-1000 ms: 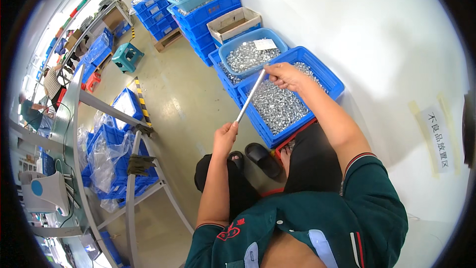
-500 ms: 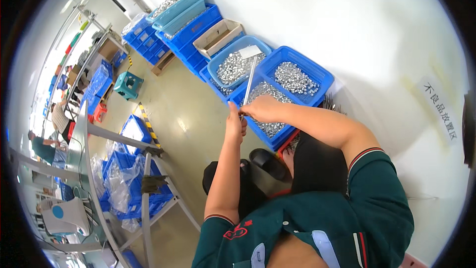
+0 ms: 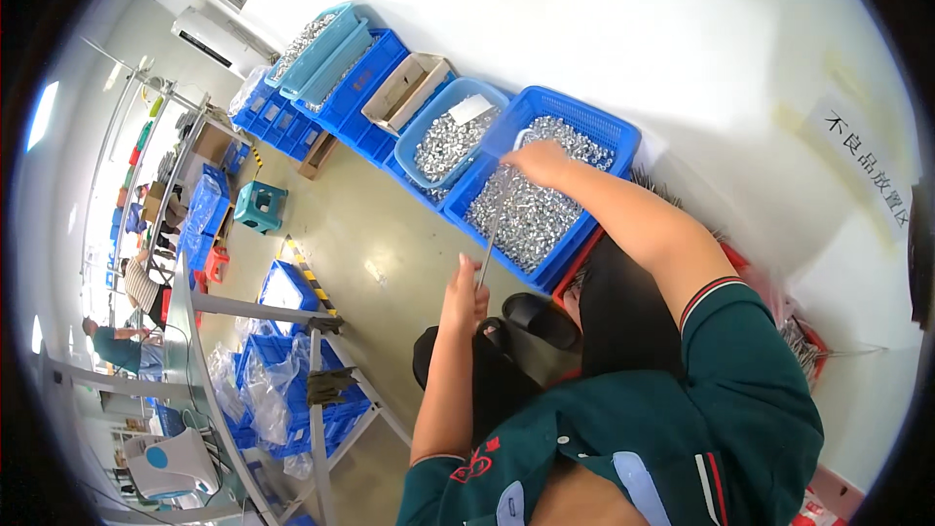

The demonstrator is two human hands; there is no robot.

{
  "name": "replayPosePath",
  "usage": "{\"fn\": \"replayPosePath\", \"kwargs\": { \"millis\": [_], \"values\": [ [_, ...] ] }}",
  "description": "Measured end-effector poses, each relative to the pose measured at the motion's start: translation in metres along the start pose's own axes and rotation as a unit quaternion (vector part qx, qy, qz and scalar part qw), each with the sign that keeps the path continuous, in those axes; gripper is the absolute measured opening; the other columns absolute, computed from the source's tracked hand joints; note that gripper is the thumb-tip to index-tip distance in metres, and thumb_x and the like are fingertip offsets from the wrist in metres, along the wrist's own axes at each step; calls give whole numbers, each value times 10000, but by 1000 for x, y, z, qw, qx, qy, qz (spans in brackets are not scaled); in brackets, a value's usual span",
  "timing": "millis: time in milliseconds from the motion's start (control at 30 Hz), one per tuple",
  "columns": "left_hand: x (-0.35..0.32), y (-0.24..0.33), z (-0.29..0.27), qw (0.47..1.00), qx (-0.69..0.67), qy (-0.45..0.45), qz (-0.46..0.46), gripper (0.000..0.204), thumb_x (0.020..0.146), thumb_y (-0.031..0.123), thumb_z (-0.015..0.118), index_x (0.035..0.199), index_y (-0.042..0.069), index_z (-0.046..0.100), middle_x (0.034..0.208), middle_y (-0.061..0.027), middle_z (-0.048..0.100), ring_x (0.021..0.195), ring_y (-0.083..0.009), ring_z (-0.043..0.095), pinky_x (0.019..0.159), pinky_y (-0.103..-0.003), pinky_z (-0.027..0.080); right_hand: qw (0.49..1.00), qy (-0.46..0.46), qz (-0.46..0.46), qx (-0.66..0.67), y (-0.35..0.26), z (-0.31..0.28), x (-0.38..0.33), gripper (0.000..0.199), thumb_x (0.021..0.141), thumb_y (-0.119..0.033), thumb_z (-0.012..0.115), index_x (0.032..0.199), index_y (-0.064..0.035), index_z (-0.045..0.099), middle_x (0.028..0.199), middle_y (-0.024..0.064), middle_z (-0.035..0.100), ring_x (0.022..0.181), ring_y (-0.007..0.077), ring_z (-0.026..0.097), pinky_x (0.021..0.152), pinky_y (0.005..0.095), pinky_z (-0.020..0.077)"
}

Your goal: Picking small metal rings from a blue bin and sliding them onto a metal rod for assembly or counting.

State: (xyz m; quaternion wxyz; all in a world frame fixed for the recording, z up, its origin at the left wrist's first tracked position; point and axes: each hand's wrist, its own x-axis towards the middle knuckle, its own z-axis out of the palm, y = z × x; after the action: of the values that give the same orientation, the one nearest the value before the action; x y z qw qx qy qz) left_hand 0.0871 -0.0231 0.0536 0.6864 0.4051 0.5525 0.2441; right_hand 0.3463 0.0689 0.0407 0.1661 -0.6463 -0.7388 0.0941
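Note:
My left hand (image 3: pixel 464 294) is closed around the lower end of a thin silvery metal rod (image 3: pixel 496 224), with its thumb pointing up. From there the rod slants up and away over a blue plastic basket (image 3: pixel 623 141). My right hand (image 3: pixel 539 162) is closed on the rod near its far end, above the basket; its fingertips are partly hidden and slightly blurred. A short bit of rod shows beyond that hand. Many small silvery metal parts (image 3: pixel 531 224), shaped like nuts or sleeves, fill the basket under my right forearm.
A lighter blue basket (image 3: pixel 406 156) of similar parts, with a white card on it, stands left of mine. Behind it are a wooden box (image 3: pixel 390 122) and stacked blue crates (image 3: pixel 336 107). A metal frame stand (image 3: pixel 317 419) rises at left, beside plastic-wrapped crates. A teal stool (image 3: pixel 261 206) stands farther off.
My hands were close together at the rod's lower end. The right hand has moved up and away along the rod; the left has come down nearer to me. The view has shifted slightly.

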Motion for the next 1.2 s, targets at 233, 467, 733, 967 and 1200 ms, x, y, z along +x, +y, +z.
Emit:
{"fn": "replayPosePath", "kwargs": {
  "millis": [233,467,733,967,1200],
  "values": [
    [-29,-20,-27,1000,-19,4,-14,541,881,531,342,1028,24,462,498,43,246,383,-49,180,363,-207,148,852,-103,300,416,46,25,31,244,830,-233,534,865,6,561,709,106,587,633,203,578,487,332,466],
    [10,-2,-48,999,-28,25,25,519,880,514,366,997,20,473,486,55,236,373,-42,182,349,-204,149,560,-116,332,751,9,23,39,96,812,-49,524,844,39,499,751,128,531,624,206,559,472,277,478],
    [34,-11,-58,997,-12,45,62,465,878,480,400,914,26,494,474,55,259,363,-38,185,340,-212,143,604,-133,315,720,-5,28,49,117,834,-35,517,927,36,519,817,93,569,648,127,565,470,187,474],
    [24,-9,-65,996,17,43,76,408,884,445,411,867,50,509,482,67,260,364,-32,179,344,-211,136,575,-126,335,736,-6,29,56,153,845,-123,547,879,25,535,774,73,561,598,92,532,417,159,412],
    [15,-12,-74,994,9,65,88,361,882,406,447,820,58,519,486,76,272,366,-26,180,343,-209,135,590,-102,316,736,-16,28,57,187,824,27,479,1010,27,463,920,161,556,636,133,538,466,187,434]
  ]
}}
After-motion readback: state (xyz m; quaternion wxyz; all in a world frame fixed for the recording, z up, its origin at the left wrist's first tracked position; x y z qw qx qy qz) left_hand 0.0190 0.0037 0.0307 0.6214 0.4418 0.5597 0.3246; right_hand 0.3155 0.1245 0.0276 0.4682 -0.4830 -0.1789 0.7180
